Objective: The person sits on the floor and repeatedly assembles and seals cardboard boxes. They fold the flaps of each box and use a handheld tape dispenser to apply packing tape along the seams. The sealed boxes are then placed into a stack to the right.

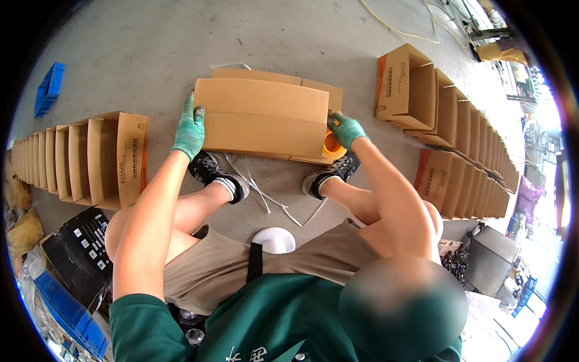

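Observation:
A brown cardboard box (262, 111) lies in front of me between my feet, its long flaps folded together on top. Wearing a green glove, my left hand (191, 130) holds the box's left end, thumb near the flap edge and fingers along the side. My right hand (347, 130), also gloved in green, is closed at the right end of the box on an orange tape roll (332, 146). Its fingertips are partly hidden by the box corner, and the roll stands against that end.
Rows of open cardboard boxes stand at left (102, 157) and right (416, 84). White strapping (265, 196) lies loose between my shoes. A blue crate (49, 90) sits far left. A white round stool (274, 239) is under me, and a black carton (78, 244) stands lower left.

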Tool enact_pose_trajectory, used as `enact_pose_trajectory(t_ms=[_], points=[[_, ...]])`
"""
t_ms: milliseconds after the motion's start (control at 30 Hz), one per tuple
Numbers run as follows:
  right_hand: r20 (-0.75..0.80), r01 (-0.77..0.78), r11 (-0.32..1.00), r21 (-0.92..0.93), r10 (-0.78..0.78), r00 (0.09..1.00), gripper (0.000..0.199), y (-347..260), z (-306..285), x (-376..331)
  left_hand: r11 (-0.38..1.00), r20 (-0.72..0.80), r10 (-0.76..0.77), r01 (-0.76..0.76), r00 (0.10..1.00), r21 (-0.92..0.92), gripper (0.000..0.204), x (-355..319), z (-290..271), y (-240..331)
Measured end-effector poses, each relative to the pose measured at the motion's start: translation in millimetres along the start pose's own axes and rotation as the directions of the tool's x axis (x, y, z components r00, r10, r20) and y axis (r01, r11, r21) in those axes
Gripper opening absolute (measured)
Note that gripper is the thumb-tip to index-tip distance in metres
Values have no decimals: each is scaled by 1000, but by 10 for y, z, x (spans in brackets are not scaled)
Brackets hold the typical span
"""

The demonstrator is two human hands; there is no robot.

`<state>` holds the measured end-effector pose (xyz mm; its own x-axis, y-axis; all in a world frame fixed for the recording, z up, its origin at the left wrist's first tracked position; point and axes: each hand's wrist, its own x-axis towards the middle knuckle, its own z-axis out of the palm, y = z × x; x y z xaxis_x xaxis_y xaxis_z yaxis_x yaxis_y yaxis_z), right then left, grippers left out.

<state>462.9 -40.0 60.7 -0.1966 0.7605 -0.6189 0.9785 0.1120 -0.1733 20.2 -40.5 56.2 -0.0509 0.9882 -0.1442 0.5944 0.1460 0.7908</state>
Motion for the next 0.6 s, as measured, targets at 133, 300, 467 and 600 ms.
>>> enact_pose_trajectory(t_ms=[133, 300, 467, 600], points=[[-96, -209, 716, 666, 360, 928, 47, -180, 693, 246, 999, -17, 31, -32, 999, -3, 54, 10, 43, 36], [5, -160, 235, 959, 548, 836, 50, -631, 611, 125, 998, -44, -51, 53, 998, 32, 53, -96, -73, -67], [-279, 168, 334, 927, 320, 906, 28, 384, 208, 136, 999, -74, 47, -48, 996, -20, 51, 23, 84, -50], [-475, 440, 179, 880, 323, 819, 46, -98, -1029, -435, 1000, -87, 18, -19, 996, -9, 51, -5, 25, -97]])
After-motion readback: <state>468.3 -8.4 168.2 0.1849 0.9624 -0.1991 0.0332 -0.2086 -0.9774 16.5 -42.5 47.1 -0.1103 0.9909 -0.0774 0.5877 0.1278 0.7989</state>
